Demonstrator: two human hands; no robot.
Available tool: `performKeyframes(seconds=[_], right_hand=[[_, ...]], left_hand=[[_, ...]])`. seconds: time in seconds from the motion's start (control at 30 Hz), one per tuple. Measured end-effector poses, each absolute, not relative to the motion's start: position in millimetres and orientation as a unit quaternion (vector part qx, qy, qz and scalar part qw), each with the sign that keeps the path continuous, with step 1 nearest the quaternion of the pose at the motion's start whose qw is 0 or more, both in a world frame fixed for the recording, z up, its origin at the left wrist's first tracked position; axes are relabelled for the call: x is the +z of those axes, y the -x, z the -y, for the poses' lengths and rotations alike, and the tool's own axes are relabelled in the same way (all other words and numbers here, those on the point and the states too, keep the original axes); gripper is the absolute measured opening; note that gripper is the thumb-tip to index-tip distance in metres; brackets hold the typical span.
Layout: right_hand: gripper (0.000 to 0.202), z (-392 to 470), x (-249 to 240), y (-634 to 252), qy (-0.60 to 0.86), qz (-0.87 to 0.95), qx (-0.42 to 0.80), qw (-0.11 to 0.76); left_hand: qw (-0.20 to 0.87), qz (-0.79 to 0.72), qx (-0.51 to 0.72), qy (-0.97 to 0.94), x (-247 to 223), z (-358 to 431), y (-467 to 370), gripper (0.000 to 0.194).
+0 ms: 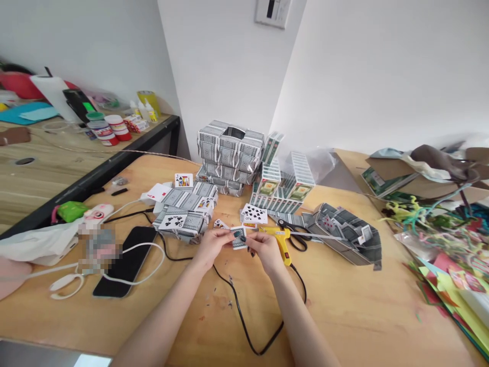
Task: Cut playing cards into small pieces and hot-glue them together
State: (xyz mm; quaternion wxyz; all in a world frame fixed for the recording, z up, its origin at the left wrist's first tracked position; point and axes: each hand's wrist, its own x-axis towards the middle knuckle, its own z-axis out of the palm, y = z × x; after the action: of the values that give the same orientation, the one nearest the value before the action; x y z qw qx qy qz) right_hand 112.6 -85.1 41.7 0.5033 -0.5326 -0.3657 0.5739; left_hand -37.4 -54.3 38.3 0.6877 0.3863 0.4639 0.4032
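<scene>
Between both hands, a small grey-patterned playing card piece is held near the middle of the table. My left hand pinches its left side, and my right hand pinches its right side. Just behind my right hand lies a yellow glue gun, with black scissors beside it. A ten of spades card lies beyond the hands. To the left is a low block of folded cards with loose cards on top. A taller card-covered structure stands at the back.
Green card boxes are stacked at the back right. An open card-covered box holds loose cards. A black phone and white cable lie left. The glue gun's black cord loops before the hands. Craft supplies crowd the right.
</scene>
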Motion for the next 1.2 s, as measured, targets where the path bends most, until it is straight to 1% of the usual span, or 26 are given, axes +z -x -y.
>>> performKeyframes(seconds=[0.13,0.4,0.53,0.63,0.7,0.8,0.87,0.93,1.0,1.07,1.2], right_hand=[[0.015,85,41,-112,0.532,0.347,0.581,0.509],[0.016,86,42,-112,0.543,0.342,0.581,0.500],[0.017,87,42,-111,0.546,0.343,0.575,0.503],[0.018,88,43,-107,0.543,0.332,0.578,0.510],[0.019,89,42,-105,0.535,0.315,0.588,0.519],[0.020,90,41,-104,0.508,0.279,0.607,0.544],[0.020,90,39,-105,0.490,0.258,0.616,0.560],[0.019,89,38,-106,0.478,0.248,0.622,0.569],[0.019,89,38,-107,0.469,0.245,0.625,0.574],[0.018,89,39,-107,0.462,0.243,0.628,0.578],[0.019,90,44,-107,0.444,0.247,0.633,0.584]], left_hand=[[0.692,-0.460,0.405,-0.381,39,55,37,0.029],[0.691,-0.458,0.402,-0.390,44,57,35,0.029],[0.668,-0.470,0.416,-0.400,40,59,32,0.029],[0.588,-0.522,0.418,-0.455,36,63,27,0.032],[0.483,-0.560,0.405,-0.537,33,67,24,0.033],[0.314,-0.583,0.366,-0.654,31,74,20,0.027],[0.253,-0.585,0.335,-0.694,29,78,18,0.025],[0.224,-0.587,0.315,-0.711,29,79,17,0.026],[0.212,-0.585,0.311,-0.719,28,79,17,0.029],[0.223,-0.573,0.318,-0.721,28,78,18,0.030],[0.300,-0.538,0.351,-0.705,27,75,20,0.034]])
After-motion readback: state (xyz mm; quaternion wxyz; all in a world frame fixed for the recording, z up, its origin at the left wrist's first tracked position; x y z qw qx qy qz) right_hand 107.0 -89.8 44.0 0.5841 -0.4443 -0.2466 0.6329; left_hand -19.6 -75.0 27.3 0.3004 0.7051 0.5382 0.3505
